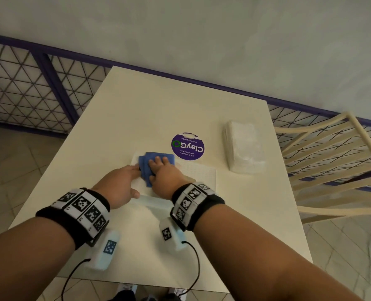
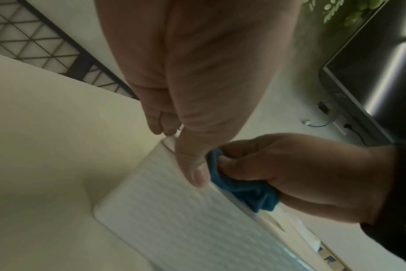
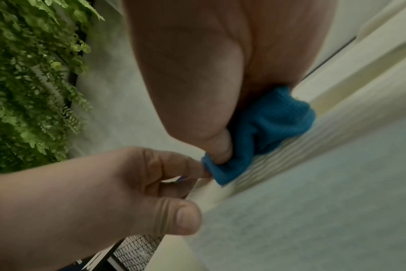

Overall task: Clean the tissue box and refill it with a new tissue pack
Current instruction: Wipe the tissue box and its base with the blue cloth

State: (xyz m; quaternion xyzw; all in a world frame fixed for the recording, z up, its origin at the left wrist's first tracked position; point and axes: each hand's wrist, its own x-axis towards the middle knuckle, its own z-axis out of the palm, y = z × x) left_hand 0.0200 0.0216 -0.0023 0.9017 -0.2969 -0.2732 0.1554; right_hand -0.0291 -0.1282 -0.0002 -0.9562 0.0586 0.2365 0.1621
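The person is standing at the table [image 1: 97, 131] and wiping the tissue box [image 1: 202, 173], which is lying flat on the tabletop directly under both sets of fingers. The right hand [image 1: 161, 170] is pressing a folded blue cloth [image 1: 146, 161] onto the box's ribbed white top; its fingers are lying spread over the cloth while the thumb is curling in and pinching a fold, as the right wrist view shows. The left hand [image 1: 119, 185] is bracing the box at the edge just beside the cloth, its fingers extended against the side and its thumb resting along the top edge, pinching nothing that I can make out. The new tissue pack [image 1: 244, 146] is waiting well beyond the right fingertips, past a round purple sticker [image 1: 187, 146]. To do this step well, I would say the left fingers should be keeping a firm hold so the light box does not skid, while the right hand is drawing the cloth along the ribs rather than across them, so dust lifts out of the grooves. The cloth is bunching under the thumb; flattening it would give broader contact. The corner nearest the left fingertips and the far end beyond the right fingers seem to need passes yet, and the sides too, before refilling.
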